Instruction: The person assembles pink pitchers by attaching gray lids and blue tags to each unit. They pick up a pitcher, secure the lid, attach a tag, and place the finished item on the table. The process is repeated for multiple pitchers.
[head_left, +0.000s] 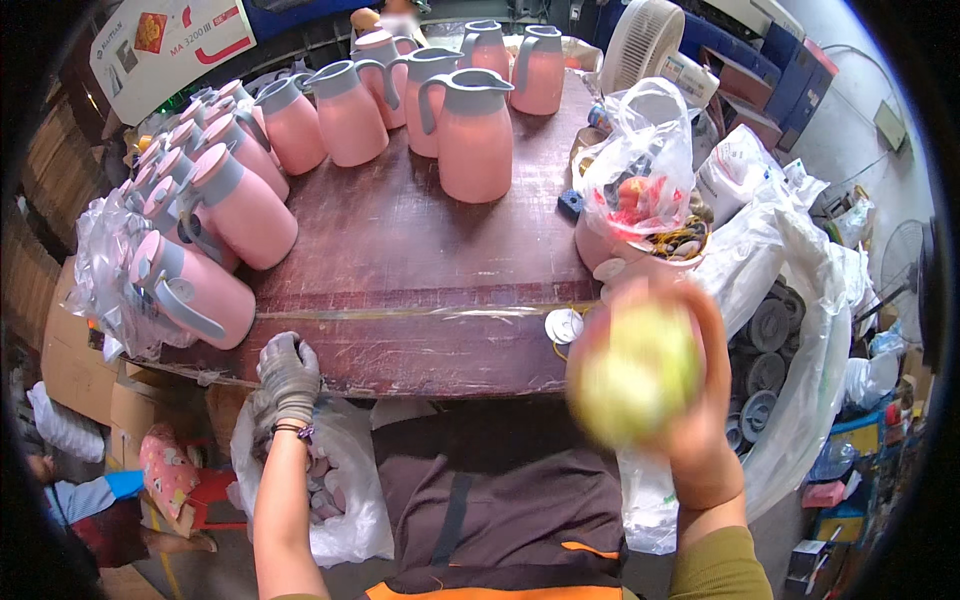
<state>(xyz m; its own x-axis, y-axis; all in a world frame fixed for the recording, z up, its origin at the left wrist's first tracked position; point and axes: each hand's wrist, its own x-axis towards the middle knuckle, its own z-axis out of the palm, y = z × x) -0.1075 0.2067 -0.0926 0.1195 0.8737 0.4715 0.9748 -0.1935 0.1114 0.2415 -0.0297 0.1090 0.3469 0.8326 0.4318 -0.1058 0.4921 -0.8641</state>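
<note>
In my right hand [703,400] is a round yellow-green fruit [638,375] with a reddish rim, held up close and smeared by motion; it may be an apple. The bare fingers wrap round its right side. My left hand [289,367], in a grey work glove, rests on the front edge of the dark red table [400,365] with its fingers curled; what they hold, if anything, is hidden. Nearest to it leans a pink thermos jug [215,300] with grey lid and handle. A small white disc [564,326] lies on the table beside the fruit.
Pink jugs with grey collars [476,150] stand along the back, and several lidded ones crowd the left. A pink bucket with plastic bags [640,190] sits at the right. Beyond it, a clear sack holds dark grey lids [768,335]. Below the table hangs a bag of small pieces [340,515].
</note>
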